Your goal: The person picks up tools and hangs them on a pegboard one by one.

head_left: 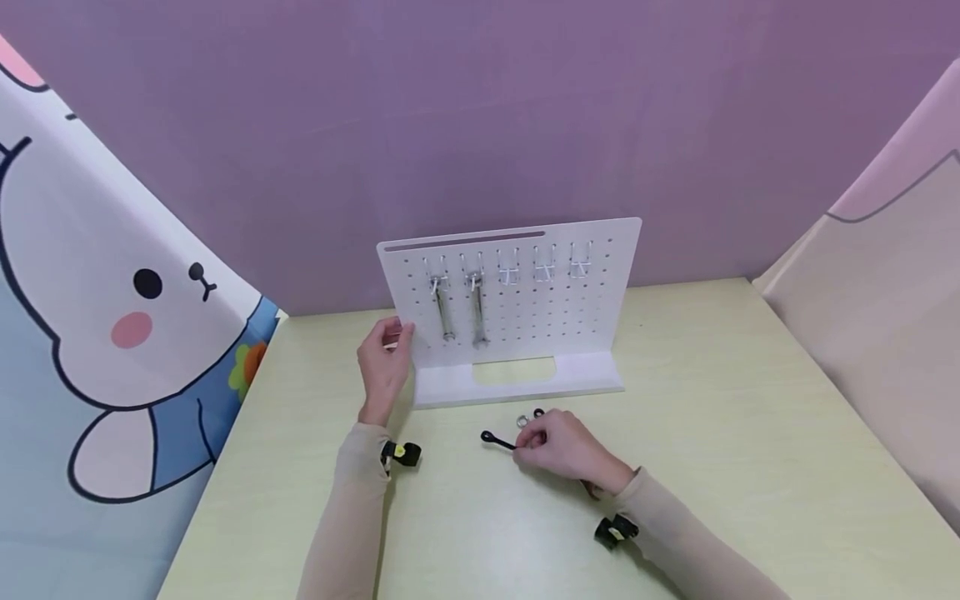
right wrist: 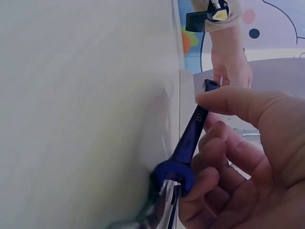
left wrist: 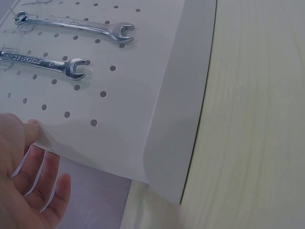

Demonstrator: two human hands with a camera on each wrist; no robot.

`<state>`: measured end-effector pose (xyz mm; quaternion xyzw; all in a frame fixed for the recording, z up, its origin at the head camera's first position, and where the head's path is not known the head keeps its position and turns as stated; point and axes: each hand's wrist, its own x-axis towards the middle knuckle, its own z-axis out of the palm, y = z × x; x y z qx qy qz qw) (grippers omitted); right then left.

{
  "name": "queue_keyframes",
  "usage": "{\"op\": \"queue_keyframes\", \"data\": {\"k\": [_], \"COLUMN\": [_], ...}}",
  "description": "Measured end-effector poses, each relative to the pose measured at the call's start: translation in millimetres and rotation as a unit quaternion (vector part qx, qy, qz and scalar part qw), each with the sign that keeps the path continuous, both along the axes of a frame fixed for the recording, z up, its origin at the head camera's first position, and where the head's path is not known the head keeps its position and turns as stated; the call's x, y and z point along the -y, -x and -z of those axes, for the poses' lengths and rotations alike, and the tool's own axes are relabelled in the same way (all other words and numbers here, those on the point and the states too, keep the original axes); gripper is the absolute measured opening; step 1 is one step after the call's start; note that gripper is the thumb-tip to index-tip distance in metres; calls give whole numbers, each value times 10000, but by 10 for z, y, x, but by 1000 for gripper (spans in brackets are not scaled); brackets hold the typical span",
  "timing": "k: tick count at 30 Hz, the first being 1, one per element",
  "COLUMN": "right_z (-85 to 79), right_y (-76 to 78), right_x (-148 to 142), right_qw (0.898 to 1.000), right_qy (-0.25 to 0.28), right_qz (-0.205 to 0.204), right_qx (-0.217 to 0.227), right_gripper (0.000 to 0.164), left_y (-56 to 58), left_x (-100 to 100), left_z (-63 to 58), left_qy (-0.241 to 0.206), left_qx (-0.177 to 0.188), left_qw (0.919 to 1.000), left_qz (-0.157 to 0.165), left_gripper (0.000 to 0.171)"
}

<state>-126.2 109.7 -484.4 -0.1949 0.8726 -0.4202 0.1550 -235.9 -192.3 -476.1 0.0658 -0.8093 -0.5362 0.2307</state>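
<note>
My left hand (head_left: 384, 364) grips the left edge of a white pegboard (head_left: 517, 321), its thumb on the front face and other fingers past the edge. Two silver combination wrenches hang there, a shorter wrench (head_left: 444, 312) beside a longer wrench (head_left: 478, 315). Low over the table, my right hand (head_left: 567, 447) pinches a black wrench (head_left: 498, 441) by its shaft, ring end pointing left. In the right wrist view this dark wrench (right wrist: 188, 140) has its open jaw overlapping a silver wrench (right wrist: 167, 202). Beyond the fingers show a silver ring end (head_left: 522, 422) and another black ring end (head_left: 538, 412).
Three bare metal hooks, including the rightmost hook (head_left: 580, 265), line the board's upper right. The board's base (head_left: 585, 379) rests on a pale wood-look table (head_left: 712, 417). A purple backdrop (head_left: 510, 125) rises behind, with a cartoon-printed cloth (head_left: 187, 333) at left.
</note>
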Motion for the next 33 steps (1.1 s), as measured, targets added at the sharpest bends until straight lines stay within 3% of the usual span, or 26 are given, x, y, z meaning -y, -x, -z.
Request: {"op": "queue_keyframes", "data": {"k": [13, 19, 33], "right_z": [-101, -197, -243], "right_y": [42, 63, 122], "right_x": [-49, -64, -35], "right_qw": [9952, 9924, 9894], "right_qy": [752, 927, 1175], "right_qz": [-216, 38, 481], "right_qx": [589, 809, 703], "right_gripper": [13, 18, 24], "left_y": [18, 15, -2], "left_x": [3, 9, -9], "left_z": [7, 7, 3], "left_qy": [50, 36, 56], "left_qx": [-67, -84, -122], "left_qw": [10000, 10000, 9999], "left_qz": [-16, -6, -87], "left_gripper": [27, 27, 25]}}
